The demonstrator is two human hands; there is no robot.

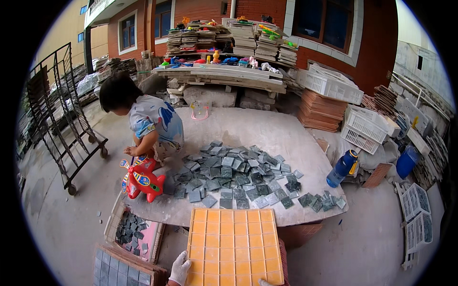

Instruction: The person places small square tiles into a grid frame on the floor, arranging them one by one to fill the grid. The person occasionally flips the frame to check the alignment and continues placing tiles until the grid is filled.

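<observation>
An orange grid tray (233,245), divided into squares by pale ridges, lies at the front, its far edge by the table's near edge. Its squares show no tiles. My left hand (180,270), in a whitish glove, grips the tray's left edge. Only the gloved fingertips of my right hand (264,282) show, over the tray's near edge; the rest is cut off by the picture. Just beyond the tray, a heap of dark green-grey square stone tiles (229,172) spreads over the pale table (272,126). A smaller cluster of tiles (322,201) lies to its right.
A person (157,121) stands at the table's left with a red toy airplane (142,178). A blue bottle (341,168) stands at the right edge. Lower left are a crate of tile pieces (132,231) and stacked tile-filled trays (119,271). A wheeled rack (64,119) stands far left.
</observation>
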